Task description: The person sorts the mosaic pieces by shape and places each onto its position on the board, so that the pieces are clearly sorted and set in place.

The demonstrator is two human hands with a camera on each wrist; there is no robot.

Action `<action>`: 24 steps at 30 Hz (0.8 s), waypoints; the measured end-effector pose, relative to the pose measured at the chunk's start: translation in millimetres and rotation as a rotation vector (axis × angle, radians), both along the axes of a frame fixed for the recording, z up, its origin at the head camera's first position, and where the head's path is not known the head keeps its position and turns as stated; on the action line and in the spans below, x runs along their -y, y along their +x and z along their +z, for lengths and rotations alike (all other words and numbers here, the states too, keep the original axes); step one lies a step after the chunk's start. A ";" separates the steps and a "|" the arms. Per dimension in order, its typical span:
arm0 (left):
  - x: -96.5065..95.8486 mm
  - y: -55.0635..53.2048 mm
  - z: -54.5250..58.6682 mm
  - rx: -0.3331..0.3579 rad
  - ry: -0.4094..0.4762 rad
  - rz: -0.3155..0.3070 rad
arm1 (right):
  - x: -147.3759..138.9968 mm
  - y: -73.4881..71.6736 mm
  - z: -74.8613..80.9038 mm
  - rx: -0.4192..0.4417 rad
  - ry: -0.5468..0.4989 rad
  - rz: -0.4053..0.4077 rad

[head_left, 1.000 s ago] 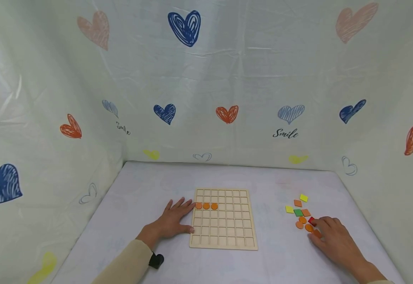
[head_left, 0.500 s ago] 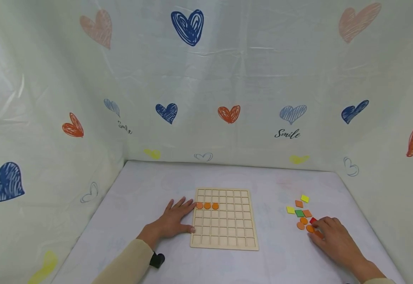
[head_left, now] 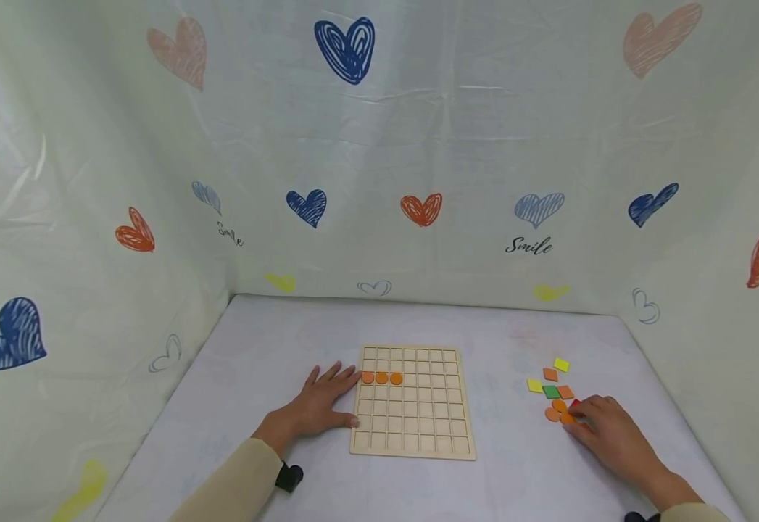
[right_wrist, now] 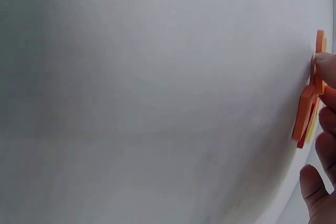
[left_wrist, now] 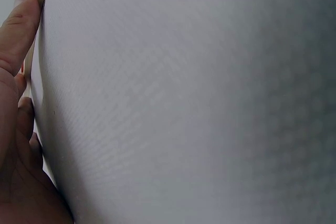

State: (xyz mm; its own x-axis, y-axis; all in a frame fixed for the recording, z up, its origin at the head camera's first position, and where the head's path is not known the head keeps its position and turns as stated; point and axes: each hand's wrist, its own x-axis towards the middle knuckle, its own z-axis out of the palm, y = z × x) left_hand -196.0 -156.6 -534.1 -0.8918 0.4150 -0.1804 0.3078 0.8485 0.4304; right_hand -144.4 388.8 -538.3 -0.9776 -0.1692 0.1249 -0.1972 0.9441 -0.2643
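My left hand (head_left: 314, 406) rests spread at the left edge of a wooden grid board (head_left: 412, 435), its fingertips and thumb touching the frame. Three orange discs (head_left: 382, 378) lie side by side in one row of the board, starting from the left. At the right, my right hand (head_left: 614, 438) pinches an orange disc (head_left: 567, 418) between thumb and forefinger, low over the table. The right wrist view shows the thumb (right_wrist: 326, 66) on that disc's edge and another orange disc (right_wrist: 303, 114) close by. A red piece (head_left: 575, 403) is partly hidden by the fingers.
Around the right hand lie more loose pieces: yellow squares (head_left: 534, 386), a green square (head_left: 551, 392), orange squares (head_left: 565, 392) and orange discs (head_left: 552, 414). A heart-printed curtain (head_left: 418, 145) surrounds the white table (head_left: 288, 326) at the back and sides.
My right hand has shifted slightly left, and its thumb and forefinger have closed in on an orange disc. The left hand stays on the board.
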 end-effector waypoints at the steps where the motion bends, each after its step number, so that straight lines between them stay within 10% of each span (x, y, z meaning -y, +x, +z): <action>1: 0.0 -0.1 0.0 0.000 -0.002 -0.001 | 1.3 -0.6 0.1 0.001 -0.010 -0.001; 24: 1.0 -1.1 -2.0 0.015 0.018 -0.004 | 82.0 -33.9 9.2 -0.082 -0.340 0.006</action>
